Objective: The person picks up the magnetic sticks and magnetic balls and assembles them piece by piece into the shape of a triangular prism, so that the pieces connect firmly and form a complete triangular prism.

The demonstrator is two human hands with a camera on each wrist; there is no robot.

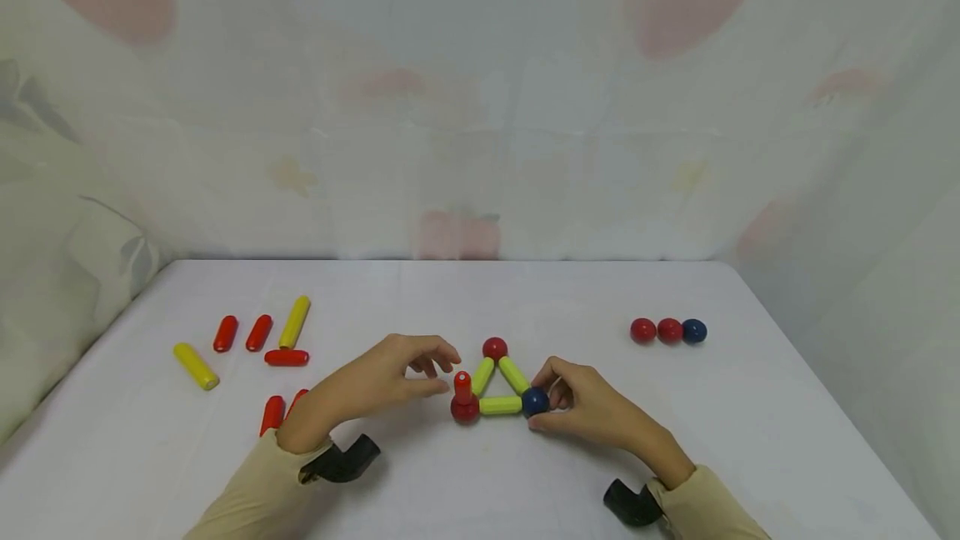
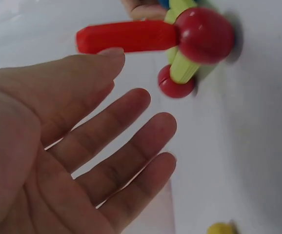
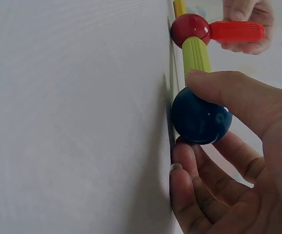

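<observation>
A flat triangle of three yellow-green rods (image 1: 501,405) lies on the white table (image 1: 480,482). It has a red ball (image 1: 494,347) at the far corner, a red ball (image 1: 464,410) at the left corner and a blue ball (image 1: 534,401) at the right corner. A red rod (image 1: 462,387) stands upright on the left red ball. My left hand (image 1: 447,371) is beside that rod with relaxed, spread fingers (image 2: 131,117), its thumb tip at the red rod (image 2: 126,36). My right hand (image 1: 551,397) pinches the blue ball (image 3: 199,119) between thumb and fingers.
Loose rods lie at the left: red rods (image 1: 225,332), (image 1: 258,332), (image 1: 286,357), (image 1: 272,414) and yellow rods (image 1: 294,322), (image 1: 196,366). Two red balls (image 1: 642,330), (image 1: 669,330) and a blue ball (image 1: 693,330) sit in a row at the right. A flowered cloth backs the table.
</observation>
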